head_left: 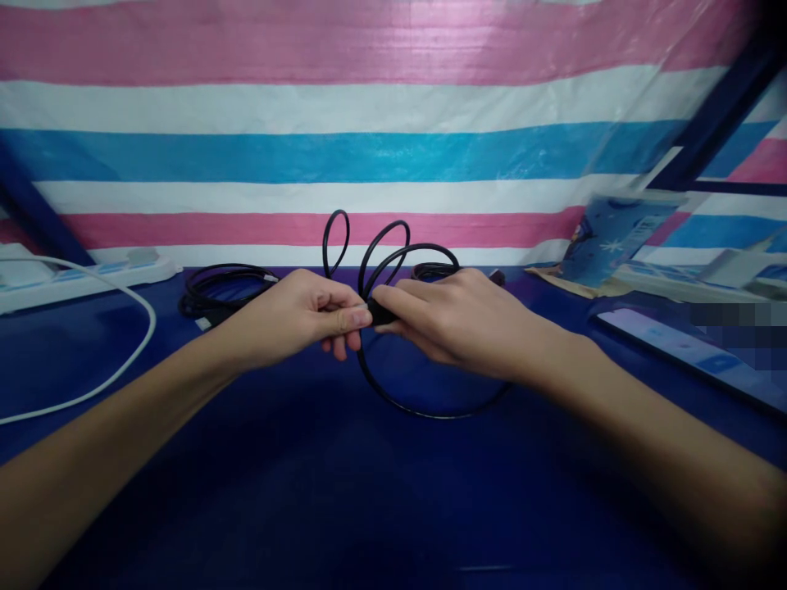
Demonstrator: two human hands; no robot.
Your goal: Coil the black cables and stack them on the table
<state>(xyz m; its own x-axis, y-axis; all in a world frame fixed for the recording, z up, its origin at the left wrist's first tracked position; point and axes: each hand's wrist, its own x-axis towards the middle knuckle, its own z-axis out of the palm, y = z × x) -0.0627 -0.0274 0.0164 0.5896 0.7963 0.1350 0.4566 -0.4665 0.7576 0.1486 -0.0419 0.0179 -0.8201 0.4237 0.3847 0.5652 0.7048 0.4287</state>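
Note:
A black cable rises in loose loops behind my hands, and part of it curves down onto the blue tabletop. My right hand is closed around the cable's black plug, held just above the table. Against the plug's left end, my left hand makes a pinch with thumb and forefinger. What sits between those fingertips is too small and covered to make out. One coiled black cable lies behind my left wrist. Another dark coil is partly hidden behind my right hand.
At the left stand a white power strip and a looping white cord. To the right lie a phone and a blue packet. A striped plastic sheet closes off the back.

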